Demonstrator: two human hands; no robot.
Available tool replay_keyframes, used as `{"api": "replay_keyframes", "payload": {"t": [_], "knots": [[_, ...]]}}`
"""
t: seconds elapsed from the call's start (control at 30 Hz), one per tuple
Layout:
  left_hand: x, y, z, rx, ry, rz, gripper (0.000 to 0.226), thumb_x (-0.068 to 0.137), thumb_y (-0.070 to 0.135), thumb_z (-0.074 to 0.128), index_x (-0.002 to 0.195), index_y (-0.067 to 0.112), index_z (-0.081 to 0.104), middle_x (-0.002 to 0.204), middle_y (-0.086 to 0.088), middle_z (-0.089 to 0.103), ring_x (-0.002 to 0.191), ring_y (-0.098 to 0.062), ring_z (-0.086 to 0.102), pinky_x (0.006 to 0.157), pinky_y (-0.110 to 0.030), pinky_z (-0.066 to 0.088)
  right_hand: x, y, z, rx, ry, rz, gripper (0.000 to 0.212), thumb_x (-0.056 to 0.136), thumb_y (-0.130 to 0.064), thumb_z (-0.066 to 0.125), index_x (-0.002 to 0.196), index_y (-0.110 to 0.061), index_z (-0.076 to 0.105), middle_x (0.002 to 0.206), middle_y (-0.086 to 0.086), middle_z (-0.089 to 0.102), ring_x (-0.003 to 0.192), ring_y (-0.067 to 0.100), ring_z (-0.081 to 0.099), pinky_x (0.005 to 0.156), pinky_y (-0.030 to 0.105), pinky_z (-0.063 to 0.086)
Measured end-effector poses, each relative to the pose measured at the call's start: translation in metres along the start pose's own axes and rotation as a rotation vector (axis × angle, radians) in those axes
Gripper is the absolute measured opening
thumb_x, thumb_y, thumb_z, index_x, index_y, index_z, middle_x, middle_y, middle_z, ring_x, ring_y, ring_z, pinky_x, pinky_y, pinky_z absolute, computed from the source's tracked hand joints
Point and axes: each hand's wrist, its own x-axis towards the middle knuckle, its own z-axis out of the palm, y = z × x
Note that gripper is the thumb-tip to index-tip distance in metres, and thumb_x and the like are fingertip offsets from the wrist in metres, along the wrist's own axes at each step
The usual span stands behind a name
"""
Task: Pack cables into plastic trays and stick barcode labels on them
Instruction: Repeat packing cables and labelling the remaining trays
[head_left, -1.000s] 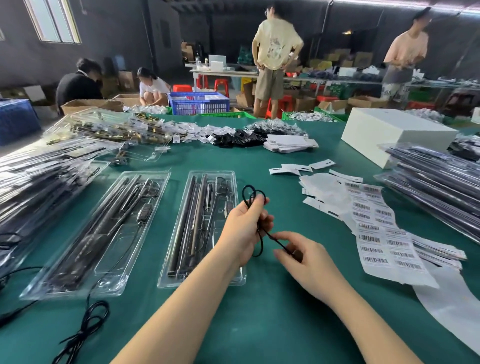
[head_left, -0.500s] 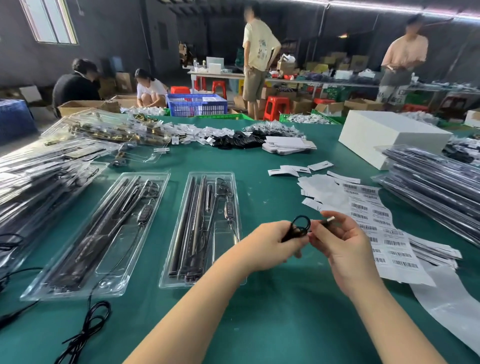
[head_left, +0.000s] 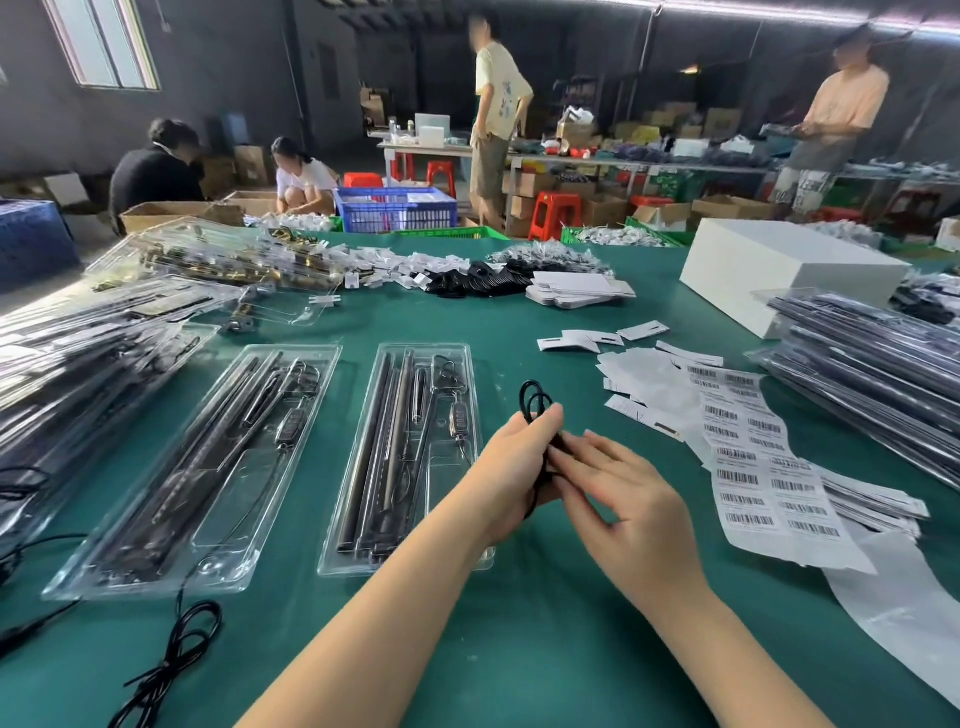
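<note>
Two hands meet over the green table (head_left: 519, 649) at centre frame. The left hand (head_left: 511, 467) has its fingers curled round a coiled black cable (head_left: 535, 402), whose loops stick up past the fingertips toward 12 o'clock. The right hand (head_left: 623, 499) lies against it from 4 o'clock, fingers fairly straight, tips touching the cable bundle; whether they pinch it I cannot tell. At 9 o'clock of the hands lies a clear tray (head_left: 400, 457) holding dark rods and a small remote; a second tray (head_left: 202, 467) lies farther toward 9 o'clock. A sheet of barcode labels (head_left: 763, 467) lies at 3 o'clock. A loose cable (head_left: 171, 660) lies on the table at 8 o'clock. Stacks of filled trays (head_left: 883, 379) sit at 2 o'clock, with a white box (head_left: 779, 270) beyond them.
</note>
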Motion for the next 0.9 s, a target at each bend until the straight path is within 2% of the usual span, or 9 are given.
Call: {"api": "replay_keyframes", "payload": {"t": [0.13, 0.23, 0.3, 0.37, 0.5, 0.6, 0.67, 0.8, 0.9], "knots": [[0.004, 0.000, -0.010, 0.266, 0.108, 0.145, 0.017, 0.100, 0.027, 0.047, 0.095, 0.011, 0.045, 0.086, -0.010, 0.069, 0.067, -0.009, 0.064, 0.060, -0.025, 0.055, 0.000, 0.005, 0.000, 0.020, -0.095, -0.035, 0.032, 0.085, -0.003, 0.066, 0.111, -0.018, 0.073, 0.124, -0.005, 0.065, 0.121, 0.022, 0.057, 0.105, 0.034, 0.043], [0.002, 0.001, -0.012, 0.524, 0.185, 0.297, 0.011, 0.100, 0.025, 0.048, 0.099, 0.014, 0.044, 0.075, -0.001, 0.058, 0.058, -0.014, 0.055, 0.058, -0.028, 0.050, 0.003, -0.009, -0.003, 0.172, 0.072, 0.306, 0.020, 0.091, -0.016, 0.065, 0.102, -0.031, 0.072, 0.099, -0.013, 0.069, 0.092, 0.009, 0.061, 0.081, 0.021, 0.048], [-0.002, -0.002, -0.008, 0.796, 0.144, 0.399, 0.022, 0.098, 0.024, 0.049, 0.117, 0.015, 0.041, 0.087, 0.001, 0.058, 0.072, -0.019, 0.056, 0.069, -0.029, 0.046, 0.006, -0.014, -0.004, 0.274, 0.011, 0.527, 0.010, 0.088, -0.044, 0.057, 0.089, -0.045, 0.067, 0.077, -0.012, 0.065, 0.071, 0.005, 0.056, 0.064, 0.016, 0.042], [-0.007, -0.005, -0.001, 0.891, 0.005, 0.357, 0.045, 0.097, 0.020, 0.044, 0.137, 0.019, 0.024, 0.095, -0.001, 0.059, 0.081, -0.021, 0.059, 0.073, -0.030, 0.045, 0.005, -0.013, -0.001, 0.389, -0.076, 0.717, 0.036, 0.081, -0.061, 0.047, 0.071, -0.032, 0.065, 0.062, -0.013, 0.056, 0.060, 0.005, 0.049, 0.064, 0.025, 0.042], [-0.012, -0.006, 0.003, 1.071, -0.190, 0.263, 0.075, 0.097, 0.010, 0.036, 0.150, 0.021, -0.016, 0.059, 0.001, 0.046, 0.047, -0.008, 0.043, 0.048, -0.019, 0.033, 0.007, -0.013, -0.002, 0.532, -0.162, 0.706, 0.079, 0.087, -0.063, 0.044, 0.079, 0.015, 0.049, 0.071, 0.013, 0.035, 0.065, 0.012, 0.035, 0.063, 0.031, 0.031], [-0.015, -0.003, 0.004, 1.201, -0.221, 0.317, 0.084, 0.094, 0.002, 0.038, 0.148, 0.017, -0.025, 0.066, -0.017, 0.057, 0.060, -0.028, 0.055, 0.061, -0.034, 0.044, 0.007, -0.012, -0.001, 0.564, -0.133, 0.752, 0.062, 0.088, -0.058, 0.051, 0.071, 0.001, 0.046, 0.072, 0.010, 0.038, 0.065, 0.013, 0.037, 0.063, 0.029, 0.032], [-0.018, -0.004, 0.009, 1.160, -0.232, 0.328, 0.084, 0.093, 0.001, 0.039, 0.148, 0.016, -0.023, 0.073, -0.018, 0.059, 0.065, -0.031, 0.056, 0.064, -0.037, 0.045, 0.007, -0.011, -0.001, 0.525, -0.065, 0.758, 0.042, 0.091, -0.047, 0.053, 0.065, -0.015, 0.046, 0.072, 0.002, 0.042, 0.059, 0.006, 0.041, 0.058, 0.019, 0.035], [-0.014, 0.002, 0.005, 1.066, -0.255, 0.226, 0.079, 0.092, 0.010, 0.048, 0.152, 0.015, -0.003, 0.095, 0.001, 0.065, 0.072, -0.006, 0.059, 0.068, -0.014, 0.046, 0.007, -0.010, 0.002, 0.541, -0.034, 0.771, 0.027, 0.099, -0.030, 0.049, 0.074, -0.022, 0.058, 0.084, 0.008, 0.055, 0.069, 0.013, 0.052, 0.061, 0.018, 0.041], [-0.014, 0.007, 0.001, 1.135, -0.234, 0.220, 0.064, 0.088, 0.018, 0.057, 0.144, 0.017, 0.028, 0.108, -0.001, 0.065, 0.092, -0.015, 0.061, 0.085, -0.030, 0.051, 0.003, -0.014, 0.008, 0.633, -0.037, 0.849, 0.025, 0.100, -0.030, 0.049, 0.084, -0.019, 0.064, 0.092, 0.008, 0.064, 0.079, 0.013, 0.060, 0.068, 0.019, 0.045]]}}
